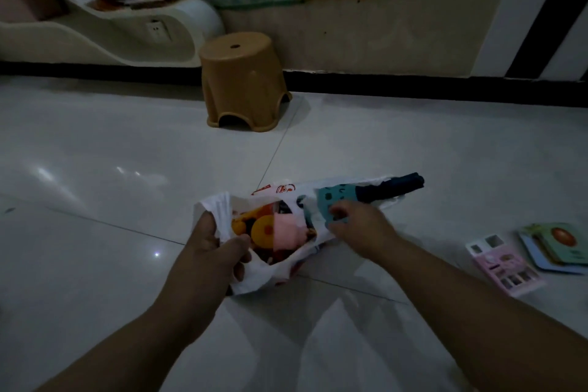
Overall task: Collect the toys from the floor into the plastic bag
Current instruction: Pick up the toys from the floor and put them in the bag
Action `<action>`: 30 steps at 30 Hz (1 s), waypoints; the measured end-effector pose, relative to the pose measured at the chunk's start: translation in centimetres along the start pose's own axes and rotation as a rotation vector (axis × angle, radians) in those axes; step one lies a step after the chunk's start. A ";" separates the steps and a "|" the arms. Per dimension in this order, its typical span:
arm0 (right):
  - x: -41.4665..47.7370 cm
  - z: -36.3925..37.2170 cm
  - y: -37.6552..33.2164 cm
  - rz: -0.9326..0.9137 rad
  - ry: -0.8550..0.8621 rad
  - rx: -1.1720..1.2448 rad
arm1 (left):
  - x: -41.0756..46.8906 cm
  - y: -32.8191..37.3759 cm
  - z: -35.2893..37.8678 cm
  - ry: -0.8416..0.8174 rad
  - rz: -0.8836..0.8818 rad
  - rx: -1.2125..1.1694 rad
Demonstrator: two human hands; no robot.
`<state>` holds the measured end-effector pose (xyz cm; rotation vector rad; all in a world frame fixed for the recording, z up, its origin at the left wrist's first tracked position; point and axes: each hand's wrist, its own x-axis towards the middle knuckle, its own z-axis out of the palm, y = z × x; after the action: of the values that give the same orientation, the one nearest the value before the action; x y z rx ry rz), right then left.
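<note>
At the frame's centre, the white printed plastic bag (254,277) is held open by the left hand (213,248), fingers clenched on its near rim. The long teal-and-navy plastic toy (331,200) is gripped at its teal end by the right hand (359,226), fingers curled round it. Its axis runs to the upper right, and the bag's mouth lies just left.
</note>
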<state>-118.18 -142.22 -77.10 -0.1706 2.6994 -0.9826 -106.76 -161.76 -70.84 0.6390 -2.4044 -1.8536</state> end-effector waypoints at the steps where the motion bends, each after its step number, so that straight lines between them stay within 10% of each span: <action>1: 0.2 -0.6 1.4 0.031 0.167 -0.004 | 0.0 0.0 -0.1 0.005 -0.007 -0.012; 5: 1.6 -3.4 6.3 0.105 0.614 -0.129 | 0.2 -0.1 -0.6 0.020 -0.016 -0.006; 15: 6.7 -4.1 6.9 0.122 -0.040 -0.661 | 1.0 -0.2 -1.0 -0.018 -0.034 -0.023; 23: 8.5 -11.3 4.6 0.109 0.338 -0.129 | 2.8 0.7 0.1 -0.037 0.046 -0.028; 30: 8.0 -20.3 1.3 -0.009 0.313 0.773 | 4.5 4.5 3.2 -0.050 0.086 -0.092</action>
<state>-131.59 -130.36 -64.64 0.1354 2.3346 -2.0997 -113.03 -159.49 -68.51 0.4806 -2.3198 -1.9540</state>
